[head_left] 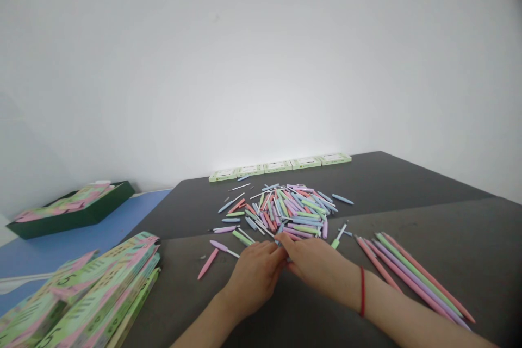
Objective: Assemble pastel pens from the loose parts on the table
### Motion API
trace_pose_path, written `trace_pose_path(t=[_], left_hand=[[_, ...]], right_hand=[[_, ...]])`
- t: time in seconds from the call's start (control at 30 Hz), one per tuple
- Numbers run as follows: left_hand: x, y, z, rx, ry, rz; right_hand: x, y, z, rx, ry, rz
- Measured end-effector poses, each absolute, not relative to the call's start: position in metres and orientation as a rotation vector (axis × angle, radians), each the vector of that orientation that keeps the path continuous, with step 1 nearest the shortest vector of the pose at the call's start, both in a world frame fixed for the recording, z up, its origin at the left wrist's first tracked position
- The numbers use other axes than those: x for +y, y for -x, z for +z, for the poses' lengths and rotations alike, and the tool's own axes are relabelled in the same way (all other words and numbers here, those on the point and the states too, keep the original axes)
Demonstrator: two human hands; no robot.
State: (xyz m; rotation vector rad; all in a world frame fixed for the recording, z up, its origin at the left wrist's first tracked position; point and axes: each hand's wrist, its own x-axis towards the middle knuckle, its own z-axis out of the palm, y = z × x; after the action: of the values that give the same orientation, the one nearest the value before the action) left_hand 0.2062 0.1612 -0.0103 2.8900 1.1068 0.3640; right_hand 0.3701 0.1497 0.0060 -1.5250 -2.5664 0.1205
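My left hand [261, 263] and my right hand [312, 258] meet at the near edge of a heap of pastel pen parts [302, 206]. Their fingers are closed together around a small blue pen part [280, 230], whose tip shows between them; the rest is hidden. A red band circles my right wrist. Left of my hands lie a pink pen barrel [207, 264] and a purple pen piece [219, 246] with a white stem. To the right rests a row of long pink, green and purple pens [416, 277].
Printed pen boxes [93, 293] are stacked at the near left. A dark green tray [101, 208] with more packages stands on a blue surface [134, 215]. Several pale green boxes [277, 166] line the back of the black table [408, 185], by the white wall.
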Motion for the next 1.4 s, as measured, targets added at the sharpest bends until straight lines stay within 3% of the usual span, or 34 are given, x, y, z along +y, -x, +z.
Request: trace_pose_path(t=[0.53, 0.8, 0.93, 1.07, 1.27, 1.4], left_hand=[[0.163, -0.205, -0.015, 1.199, -2.828, 0.336], [0.161, -0.209, -0.014, 1.148, -2.882, 0.292], [0.161, -0.21, -0.016, 1.092, -2.923, 0.264], [0.165, -0.207, -0.019, 1.126, -2.89, 0.303], [0.174, -0.198, -0.02, 1.323, -2.755, 0.382], [0.177, -0.195, -0.023, 1.341, -2.742, 0.371]], right_hand=[[0.165, -0.391, 0.003, -2.495, 1.462, 0.429], [0.172, -0.393, -0.017, -2.074, 1.17, 1.483], [0.176, -0.393, -0.024, -1.947, 1.126, 1.694], [0.176, -0.393, -0.02, -2.02, 1.162, 1.618], [0.175, -0.4, -0.004, -2.351, 1.414, 0.657], [0.175, -0.398, -0.007, -2.38, 1.418, 0.489]])
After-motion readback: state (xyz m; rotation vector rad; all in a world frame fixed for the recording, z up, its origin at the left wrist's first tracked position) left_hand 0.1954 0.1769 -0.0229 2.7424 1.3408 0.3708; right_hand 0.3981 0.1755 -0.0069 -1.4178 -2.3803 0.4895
